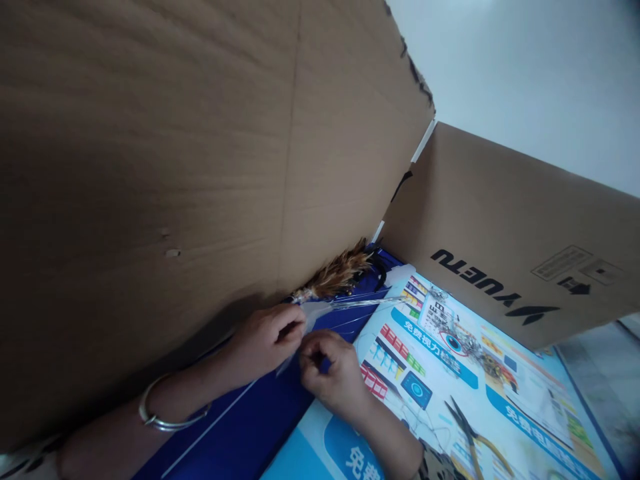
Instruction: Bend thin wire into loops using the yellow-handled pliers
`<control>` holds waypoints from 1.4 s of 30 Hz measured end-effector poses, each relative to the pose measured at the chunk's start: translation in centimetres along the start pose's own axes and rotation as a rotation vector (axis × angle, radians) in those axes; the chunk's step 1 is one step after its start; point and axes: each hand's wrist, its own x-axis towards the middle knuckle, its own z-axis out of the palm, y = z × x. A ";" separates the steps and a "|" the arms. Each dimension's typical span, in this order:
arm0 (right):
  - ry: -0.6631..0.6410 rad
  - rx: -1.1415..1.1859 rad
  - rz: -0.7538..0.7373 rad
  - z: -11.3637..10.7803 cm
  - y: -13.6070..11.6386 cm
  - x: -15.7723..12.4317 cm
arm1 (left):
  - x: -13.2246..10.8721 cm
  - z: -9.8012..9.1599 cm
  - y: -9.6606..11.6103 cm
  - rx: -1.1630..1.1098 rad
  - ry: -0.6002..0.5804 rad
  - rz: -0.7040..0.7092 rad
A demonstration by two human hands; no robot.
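Note:
My left hand, with a silver bangle on its wrist, is closed in a pinch. Close beside it, my right hand is pinched too, thumb against fingers. Whatever lies between the fingertips is too fine to make out. A whitish translucent piece of plastic shows right by the left fingertips. From it a bundle of shiny clear strands stretches right across the dark blue surface. Just behind the hands lies a bunch of brown feathers with a pale wrapped end.
Pliers with yellow handles lie on a printed blue-and-white sheet at right. Small shiny pieces are scattered farther back on it. Tall cardboard walls rise on the left, and a printed one at the back.

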 end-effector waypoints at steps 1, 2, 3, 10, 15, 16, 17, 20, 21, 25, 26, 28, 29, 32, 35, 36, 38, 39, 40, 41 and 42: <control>0.002 0.044 0.032 -0.1 -0.1 0.0 | 0.1 -0.2 0.1 -0.022 -0.003 -0.017; 0.006 0.098 0.072 -0.1 -0.2 0.0 | 0.2 -0.4 0.1 -0.054 -0.014 -0.035; 0.010 0.162 0.118 -0.2 -0.3 0.0 | 0.2 -0.5 0.2 -0.088 -0.025 -0.055; 0.037 0.569 0.374 -0.3 -0.6 0.0 | 0.6 0.1 -0.6 -0.396 -0.175 -0.057; 0.050 0.632 0.406 -0.4 -0.5 0.1 | 0.7 0.2 -1.2 -0.569 -0.259 -0.096; 0.055 0.641 0.408 -0.4 -0.5 0.1 | 0.7 0.2 -1.2 -0.606 -0.280 -0.094; 0.059 0.650 0.407 -0.5 -0.4 0.1 | 0.7 0.1 -1.3 -0.644 -0.299 -0.090; 0.062 0.683 0.393 -0.5 -0.3 0.1 | 0.8 0.0 -1.5 -0.740 -0.340 -0.094; 0.061 0.698 0.386 -0.5 -0.2 0.2 | 0.8 0.0 -1.6 -0.767 -0.353 -0.100; 0.049 0.728 0.377 -0.5 -0.3 0.2 | 0.8 0.2 -2.1 -0.861 -0.406 -0.098; 0.048 0.730 0.377 -0.5 -0.3 0.3 | 0.8 0.2 -2.2 -0.877 -0.411 -0.092; 0.049 0.738 0.378 -0.6 -0.4 0.3 | 0.8 0.2 -2.3 -0.904 -0.412 -0.086; 0.051 0.744 0.378 -0.6 -0.5 0.3 | 0.9 0.2 -2.3 -0.915 -0.410 -0.087; 0.057 0.756 0.376 -0.5 -0.4 0.2 | 0.9 0.4 -2.4 -0.955 -0.403 -0.082; 0.054 0.772 0.365 -0.4 -0.3 0.1 | 0.9 0.9 -2.8 -0.992 -0.387 -0.082; 0.052 0.780 0.363 -0.4 -0.3 0.1 | 0.9 1.1 -3.0 -1.000 -0.381 -0.090; 0.054 0.797 0.368 -0.4 -0.2 0.1 | 0.8 1.5 -3.3 -1.024 -0.378 -0.120; 0.056 0.809 0.375 -0.4 -0.2 0.1 | 0.8 1.6 -3.4 -1.044 -0.380 -0.134; 0.061 0.823 0.385 -0.4 -0.1 0.1 | 0.8 1.7 -3.5 -1.066 -0.382 -0.146; 0.066 0.839 0.397 -0.4 -0.1 0.1 | 0.8 1.8 -3.6 -1.085 -0.382 -0.155; 0.072 0.858 0.409 -0.4 -0.1 0.1 | 0.7 1.9 -3.6 -1.098 -0.379 -0.159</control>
